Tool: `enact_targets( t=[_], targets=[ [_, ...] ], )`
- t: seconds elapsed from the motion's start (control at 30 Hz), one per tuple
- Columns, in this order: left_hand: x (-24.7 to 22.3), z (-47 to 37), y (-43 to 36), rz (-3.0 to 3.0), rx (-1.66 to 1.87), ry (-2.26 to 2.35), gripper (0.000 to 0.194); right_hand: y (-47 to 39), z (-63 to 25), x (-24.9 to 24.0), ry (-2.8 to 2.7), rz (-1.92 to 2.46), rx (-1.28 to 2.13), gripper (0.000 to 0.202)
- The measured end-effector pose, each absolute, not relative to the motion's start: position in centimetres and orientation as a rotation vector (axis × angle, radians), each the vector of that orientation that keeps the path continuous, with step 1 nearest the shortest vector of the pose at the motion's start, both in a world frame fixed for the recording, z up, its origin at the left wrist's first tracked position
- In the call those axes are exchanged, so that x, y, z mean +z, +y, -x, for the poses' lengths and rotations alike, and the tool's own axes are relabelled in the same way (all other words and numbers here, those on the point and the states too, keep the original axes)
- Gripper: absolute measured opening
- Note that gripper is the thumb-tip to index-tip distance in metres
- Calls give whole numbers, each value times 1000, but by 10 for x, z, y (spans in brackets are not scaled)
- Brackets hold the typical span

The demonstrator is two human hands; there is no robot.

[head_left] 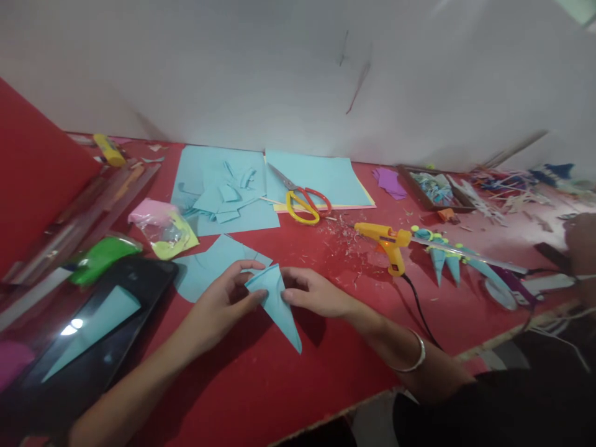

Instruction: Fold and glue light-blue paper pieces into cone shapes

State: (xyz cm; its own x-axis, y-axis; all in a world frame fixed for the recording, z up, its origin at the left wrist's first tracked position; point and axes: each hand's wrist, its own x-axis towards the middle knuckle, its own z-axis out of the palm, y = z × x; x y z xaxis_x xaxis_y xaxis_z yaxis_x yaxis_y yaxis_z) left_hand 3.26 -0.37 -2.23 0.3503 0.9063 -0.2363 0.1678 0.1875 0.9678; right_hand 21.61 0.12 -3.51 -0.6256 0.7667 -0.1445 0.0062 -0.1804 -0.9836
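Observation:
A light-blue paper cone (279,310) is held between both hands above the red table, its narrow tip pointing down toward me. My left hand (235,292) pinches its wide end from the left, thumb on the front. On the opposite side my right hand (314,292) grips the upper edge, thumb against the paper. Just behind lies a cut light-blue paper sheet (200,273), partly hidden by the left hand. A second blue paper cone (100,326) rests on a black glossy tray-like slab (135,347) at the left.
Scissors (302,202) lie on blue sheets (311,171) near the wall, beside paper scraps (228,195). A yellow glue gun (386,242) with a black cord lies to the right, near a strip with hanging blue cones (444,261). Another person's arm (582,248) shows at far right.

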Motion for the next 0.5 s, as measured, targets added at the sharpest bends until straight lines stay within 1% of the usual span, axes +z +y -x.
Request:
enact_targets(
  t=[0.1,0.3,0.5],
  targets=[
    [-23,-33,-3,-1289,739,1103,32,1,-216,-37,-1573,932,1839,38],
    [-25,-30,-4,-1242,746,1141,24,3,-215,-36,-1579,1062,1772,32],
    [-28,-31,-5,-1209,792,1173,22,4,-212,-37,-1451,1163,1759,27]
  ],
)
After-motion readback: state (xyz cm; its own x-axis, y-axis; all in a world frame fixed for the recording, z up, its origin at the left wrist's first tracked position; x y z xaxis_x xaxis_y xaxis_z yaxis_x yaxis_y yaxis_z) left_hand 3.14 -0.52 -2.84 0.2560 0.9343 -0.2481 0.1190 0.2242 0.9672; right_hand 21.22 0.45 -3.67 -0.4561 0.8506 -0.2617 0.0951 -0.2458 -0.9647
